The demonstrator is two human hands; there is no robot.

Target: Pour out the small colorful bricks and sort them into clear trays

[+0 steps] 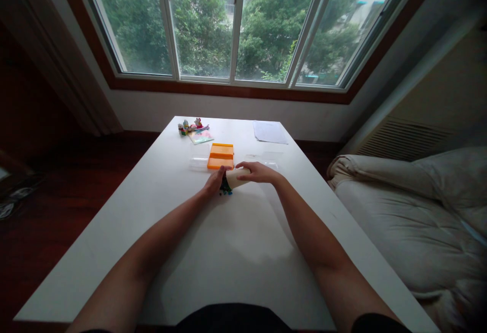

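Note:
A cream-coloured cup (pixel 236 179) lies tilted nearly on its side above the white table (pixel 236 252). My right hand (pixel 257 172) wraps over its right end from above, fingers bent round it. At the left end my left hand (pixel 216 181) grips near the rim, with the thumb on top and most fingers hidden. Dark small pieces (pixel 225 186) show at the cup's left end beside my left palm. A few tiny blue and dark bits (pixel 227 192) rest on the table just below; their kind is too small to tell.
Just beyond my hands lies an open orange case (pixel 221 156), with a clear plastic box (pixel 198 162) on its left and clear plastic pieces (pixel 268 162) to the right. Farther back are small figurines (pixel 190 126), a colourful card (pixel 201 136) and white paper sheets (pixel 270 132).

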